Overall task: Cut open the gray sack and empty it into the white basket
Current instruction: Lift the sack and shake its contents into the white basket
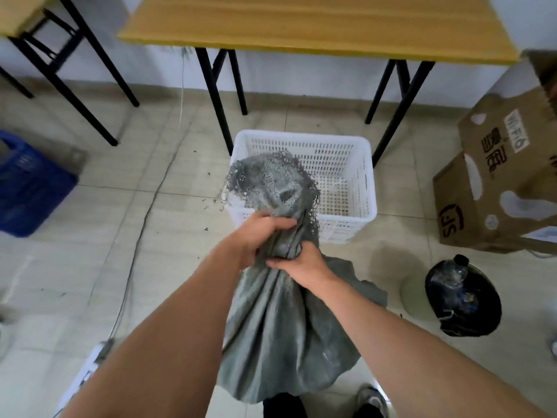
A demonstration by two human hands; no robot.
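Fingers of the left hand (261, 230) and the right hand (303, 263) curl tight round the bunched neck of the gray sack (280, 321), whose frayed open mouth rises over the near rim of the white basket (366, 188) on the tiled floor (168, 236) below a yellow table (316, 22).

Your two hands meet at the neck of the sack (280, 321), left hand (259, 233) just above and left of right hand (301, 263), with the sack's body hanging below them and its frayed mouth rising over the near-left corner of the basket (369, 188). The basket stands on the floor ahead of you, partly under the table (316, 22). A crate (27, 188) lies far left, cardboard boxes (497, 182) far right, and a large bottle (462, 297) near your right.
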